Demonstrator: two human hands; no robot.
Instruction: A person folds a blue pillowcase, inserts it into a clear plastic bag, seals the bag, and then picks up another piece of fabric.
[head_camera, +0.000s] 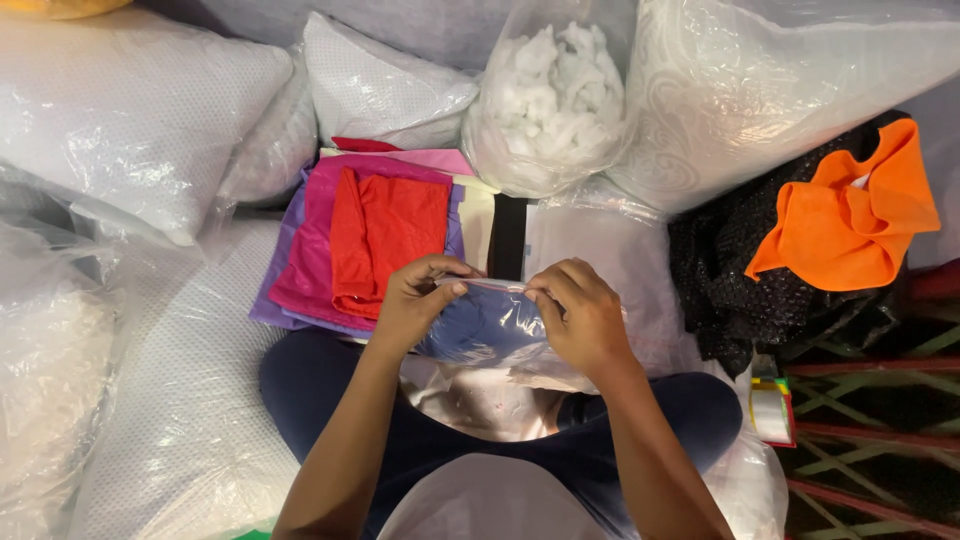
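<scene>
1. Large white pillows in clear plastic wrap (130, 120) lie all around.
2. Stack of folded red, pink and purple cloths (375, 245) – just beyond the hands.
3. Clear plastic bag with folded dark blue cloth (485, 325) – above the lap, between both hands.
4. Left hand (415, 300) and right hand (580, 315): each grip closed, pinching the bag's top edge.

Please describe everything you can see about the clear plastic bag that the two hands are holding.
The clear plastic bag is thin, glossy and wrinkled, and it holds a folded dark blue cloth that shows through it. A thin reddish line runs along its top edge. The left hand pinches that edge at one end and the right hand at the other, so the bag hangs between them above the person's lap. Its lower part bulges with the cloth. Whether the edge is sealed cannot be told.
</scene>
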